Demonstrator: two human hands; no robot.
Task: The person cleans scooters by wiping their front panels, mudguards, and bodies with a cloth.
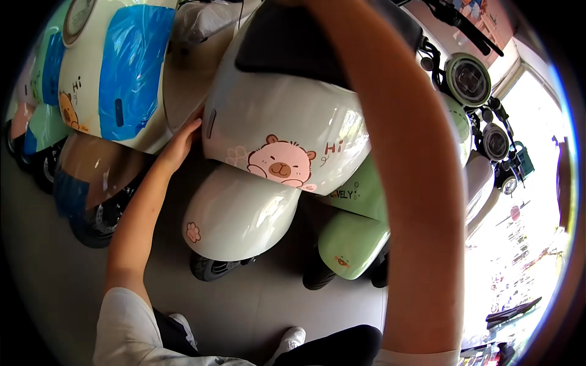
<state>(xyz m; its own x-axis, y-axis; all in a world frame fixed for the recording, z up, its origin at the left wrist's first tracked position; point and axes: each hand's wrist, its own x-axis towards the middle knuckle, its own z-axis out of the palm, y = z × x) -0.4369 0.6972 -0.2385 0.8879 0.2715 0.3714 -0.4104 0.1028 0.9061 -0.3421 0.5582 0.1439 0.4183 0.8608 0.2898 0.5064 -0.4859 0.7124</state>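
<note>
"Where is the white scooter [244,210]?"

"Front and center on the floor [253,305], parked between a cream scooter [91,73] and a green scooter [354,241], packed closely, presumably to save space."

"And the hands?"

"The left hand [180,146], open with fingers extended, rests against the side edge of the front panel [274,110], perhaps to steady it. The right hand [292,2] barely shows at the top edge; its grip cannot be told."

"Why the blue film [137,67]?"

"Likely to protect the cream scooter's finish."
</note>
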